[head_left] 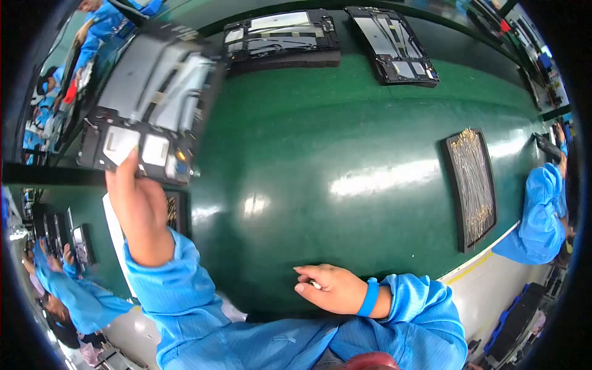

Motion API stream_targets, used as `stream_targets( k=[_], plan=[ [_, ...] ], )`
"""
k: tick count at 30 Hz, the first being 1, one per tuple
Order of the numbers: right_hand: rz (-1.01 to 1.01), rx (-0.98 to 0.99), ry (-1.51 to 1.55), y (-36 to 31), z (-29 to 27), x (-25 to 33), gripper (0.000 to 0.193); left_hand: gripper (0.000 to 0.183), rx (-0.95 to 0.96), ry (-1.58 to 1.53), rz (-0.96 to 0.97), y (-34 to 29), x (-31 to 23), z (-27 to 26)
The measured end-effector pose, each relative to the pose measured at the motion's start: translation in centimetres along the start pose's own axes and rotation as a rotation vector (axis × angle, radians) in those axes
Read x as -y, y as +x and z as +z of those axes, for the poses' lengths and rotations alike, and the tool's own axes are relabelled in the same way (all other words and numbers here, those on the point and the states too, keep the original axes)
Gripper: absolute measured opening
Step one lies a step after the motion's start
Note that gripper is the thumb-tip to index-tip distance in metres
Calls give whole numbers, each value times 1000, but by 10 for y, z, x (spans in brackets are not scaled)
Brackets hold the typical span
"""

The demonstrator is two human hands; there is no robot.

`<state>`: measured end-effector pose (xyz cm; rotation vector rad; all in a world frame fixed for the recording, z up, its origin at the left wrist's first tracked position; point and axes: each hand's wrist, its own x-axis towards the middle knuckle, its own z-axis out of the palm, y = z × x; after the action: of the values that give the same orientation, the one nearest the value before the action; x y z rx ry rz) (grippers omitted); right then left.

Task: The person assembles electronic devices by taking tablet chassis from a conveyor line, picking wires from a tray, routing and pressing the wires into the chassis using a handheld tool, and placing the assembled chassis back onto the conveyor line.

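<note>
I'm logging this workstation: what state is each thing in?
Raised flat black device: internals exposed
Left hand: gripping that device's near edge
Right hand: curled around a small pale object
Blue wristband: worn, right wrist
Flat black device, far centre: internals exposed, on a black block
Flat black device, far right: internals exposed, on the green table
Black rectangular tray, right: full of thin silver wires
Black tray behind left forearm: partly hidden

The person wears a loose, bright-blue garment (265, 346) with faint fine lines, its wrinkled left sleeve (174, 280) and right sleeve (425, 303) bunched above a bare left hand (139, 200) and right hand (332, 288), the latter's wrist circled by a plain blue band (369, 298).
</note>
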<state>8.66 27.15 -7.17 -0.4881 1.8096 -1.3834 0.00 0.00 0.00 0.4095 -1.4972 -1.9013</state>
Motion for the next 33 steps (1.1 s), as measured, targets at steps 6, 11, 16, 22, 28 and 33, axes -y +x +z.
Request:
stream_targets(
  k=[6, 11, 16, 22, 28, 33],
  plan=[
    [-157, 112, -197, -32, 16, -21, 38, 22, 112, 189, -518, -119, 14, -37],
    [-153, 112, -171, -45, 20, -25, 37, 36, 243, 1049, -127, -156, 31, -36],
    [-205, -37, -127, -53, 20, -31, 35, 31, -95, 1584, 201, -110, 21, -115],
    [-159, -143, -63, -50, 22, -28, 32, 33, -137, 1393, -78, -101, 20, -148],
    [-135, -335, 24, -38, 28, -30, 31, 31, -174, 1280, 34, -112, 2, -129],
    [56, -363, 251, -22, 23, -30, 33, 21, 102, 1412, 555, -132, -10, -97]
  ],
)
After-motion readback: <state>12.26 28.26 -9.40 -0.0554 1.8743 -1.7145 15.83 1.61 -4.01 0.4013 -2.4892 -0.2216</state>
